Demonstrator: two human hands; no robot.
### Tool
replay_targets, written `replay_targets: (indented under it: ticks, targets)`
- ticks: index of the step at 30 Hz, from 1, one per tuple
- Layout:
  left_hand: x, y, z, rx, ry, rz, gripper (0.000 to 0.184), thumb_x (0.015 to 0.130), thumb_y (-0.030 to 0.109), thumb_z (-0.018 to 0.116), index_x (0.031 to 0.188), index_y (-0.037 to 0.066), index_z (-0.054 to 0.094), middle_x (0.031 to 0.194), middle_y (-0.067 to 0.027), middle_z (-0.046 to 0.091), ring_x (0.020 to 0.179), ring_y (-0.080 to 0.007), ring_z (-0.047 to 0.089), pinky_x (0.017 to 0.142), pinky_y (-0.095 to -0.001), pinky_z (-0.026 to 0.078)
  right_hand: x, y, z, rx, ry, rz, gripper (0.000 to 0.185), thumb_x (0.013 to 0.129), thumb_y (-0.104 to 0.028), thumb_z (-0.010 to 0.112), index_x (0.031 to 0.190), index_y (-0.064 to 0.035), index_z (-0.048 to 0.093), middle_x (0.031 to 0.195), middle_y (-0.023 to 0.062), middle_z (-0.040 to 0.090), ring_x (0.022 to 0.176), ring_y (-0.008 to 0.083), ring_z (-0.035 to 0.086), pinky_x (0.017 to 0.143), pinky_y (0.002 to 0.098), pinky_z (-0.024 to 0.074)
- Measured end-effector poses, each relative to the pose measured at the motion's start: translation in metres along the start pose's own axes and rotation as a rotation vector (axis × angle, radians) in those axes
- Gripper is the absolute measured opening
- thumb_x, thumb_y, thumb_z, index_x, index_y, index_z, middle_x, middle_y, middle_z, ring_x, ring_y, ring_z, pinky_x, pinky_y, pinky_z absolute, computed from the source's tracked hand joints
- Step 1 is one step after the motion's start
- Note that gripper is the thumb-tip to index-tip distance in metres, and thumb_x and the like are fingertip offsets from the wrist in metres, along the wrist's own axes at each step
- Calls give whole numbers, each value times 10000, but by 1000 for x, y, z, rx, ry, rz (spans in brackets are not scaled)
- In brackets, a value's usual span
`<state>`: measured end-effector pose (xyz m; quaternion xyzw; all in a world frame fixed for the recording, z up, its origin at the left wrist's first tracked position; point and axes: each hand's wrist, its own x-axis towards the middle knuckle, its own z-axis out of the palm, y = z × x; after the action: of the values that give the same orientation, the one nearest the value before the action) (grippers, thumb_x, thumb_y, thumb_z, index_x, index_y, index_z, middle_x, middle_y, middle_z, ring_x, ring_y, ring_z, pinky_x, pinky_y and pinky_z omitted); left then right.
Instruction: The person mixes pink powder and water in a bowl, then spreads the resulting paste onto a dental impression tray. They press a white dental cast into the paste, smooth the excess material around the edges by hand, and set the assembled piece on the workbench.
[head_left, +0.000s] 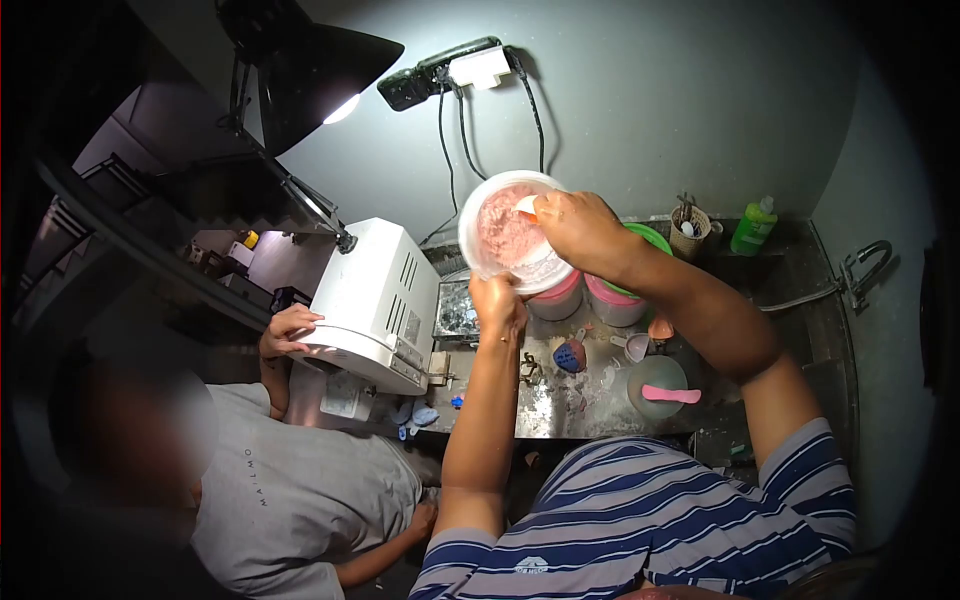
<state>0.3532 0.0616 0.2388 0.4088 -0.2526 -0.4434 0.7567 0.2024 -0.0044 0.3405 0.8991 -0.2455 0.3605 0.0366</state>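
Observation:
A white round tub [470, 250] with pink powder [506, 228] inside is tilted toward me. My left hand [497, 305] grips its near lower edge. Inside the tub, my right hand [585, 232] is closed on a small pale scoop [527, 205], whose end touches the powder; the fingers hide the rest of it. Just beneath the tub stand two containers with pink contents, a left one [556, 304] and a right one [613, 304]. Closer to me lie a blue-marked scoop [569, 357] and a white measuring cup [635, 346].
A bowl [654, 402] holds a pink spatula [670, 395]. Farther right are a tool basket [688, 240], a green bottle [753, 230] and a faucet [862, 268]. At left, a co-worker's hand [290, 328] touches a white machine [372, 300] below a black lamp [310, 80].

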Motion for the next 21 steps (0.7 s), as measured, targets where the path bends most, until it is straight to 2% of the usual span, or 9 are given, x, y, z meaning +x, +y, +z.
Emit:
replay_targets:
  ticks: [1, 3, 4, 7, 9, 13, 14, 17, 21]
  targets:
    - [-5, 11, 4, -46, -48, -67, 675, 644, -179, 388, 1310, -80, 427, 1236, -225, 570, 1069, -343, 632, 863, -428, 568, -1, 1, -3, -32, -42, 27, 163, 803, -83, 534, 825, -1, 674, 791, 237, 671, 730, 353, 691, 651, 452, 562]
    - [5, -4, 0, 176, -65, 290, 695, 632, -184, 375, 1321, -98, 414, 1262, -243, 556, 1082, -333, 631, 918, -393, 533, -3, 0, -4, -63, -88, 52, 158, 805, -79, 532, 830, -4, 669, 787, 230, 672, 721, 354, 692, 638, 451, 564]
    - [4, -6, -3, 174, -64, 288, 695, 632, -184, 375, 1321, -98, 414, 1262, -243, 556, 1082, -333, 631, 918, -393, 533, -5, -1, -4, -55, -107, 73, 154, 807, -80, 533, 834, -6, 665, 781, 220, 674, 721, 355, 694, 643, 449, 565]
    - [1, -8, -14, 74, -29, 67, 704, 637, -182, 379, 1337, -107, 402, 1293, -240, 541, 1127, -311, 609, 975, -353, 481, -13, 3, 7, -47, -94, 94, 147, 815, -84, 535, 831, -8, 659, 765, 203, 676, 717, 356, 695, 648, 445, 566]
    - [6, -14, -19, 185, -15, 150, 707, 643, -183, 379, 1345, -105, 401, 1304, -228, 538, 1171, -305, 580, 999, -347, 460, -17, 6, 15, -45, -64, 77, 145, 820, -87, 536, 825, -9, 658, 755, 197, 676, 713, 355, 695, 648, 443, 567]
    - [-1, -11, -8, 157, -66, 255, 775, 635, -201, 336, 1397, -60, 348, 1313, -194, 525, 1209, -277, 547, 1055, -355, 415, -27, 0, 20, -20, -96, 92, 163, 854, -97, 522, 839, -15, 663, 770, 204, 678, 734, 356, 697, 656, 451, 566]
    - [-4, -6, -5, 48, -112, 240, 837, 632, -206, 319, 1451, -34, 282, 1341, -178, 493, 1242, -258, 513, 1088, -350, 373, -28, -1, 20, -4, -108, 114, 171, 867, -97, 513, 846, -22, 666, 774, 207, 677, 743, 355, 698, 658, 453, 565]
    - [-13, -1, 12, 85, -112, 368, 739, 640, -200, 355, 1357, -22, 375, 1305, -184, 517, 1212, -279, 548, 1045, -369, 438, -34, 3, 31, -1, -176, 185, 193, 888, -105, 498, 871, -19, 669, 790, 216, 676, 748, 365, 694, 660, 458, 563]
    - [-15, -8, 11, 152, -102, 352, 786, 640, -205, 342, 1398, 1, 330, 1309, -171, 503, 1222, -262, 530, 1047, -359, 430, -47, 1, 47, 149, -170, 222, 162, 866, -95, 537, 881, 2, 666, 800, 230, 671, 742, 392, 684, 670, 466, 561]
